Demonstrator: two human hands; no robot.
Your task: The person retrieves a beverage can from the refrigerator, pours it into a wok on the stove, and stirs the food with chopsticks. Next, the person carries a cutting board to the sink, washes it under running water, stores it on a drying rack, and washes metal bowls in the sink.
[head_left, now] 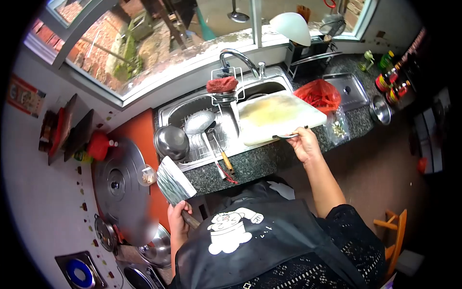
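My left hand is closed around the handle of a cleaver, whose broad blade points up and away from me beside the counter's front edge. At the other side, my right hand grips a dark handle on the near edge of a cutting board. The board is whitish with a yellow-brown stain and covers part of the right sink basin. A skimmer and a tool with a wooden handle lie across the left basin, next to a dark metal bowl.
A faucet and a rack with a red sponge-like item stand behind the board. Right of it are a red plastic bag, a metal tray, a small metal bowl and sauce bottles. A large round lid is at left.
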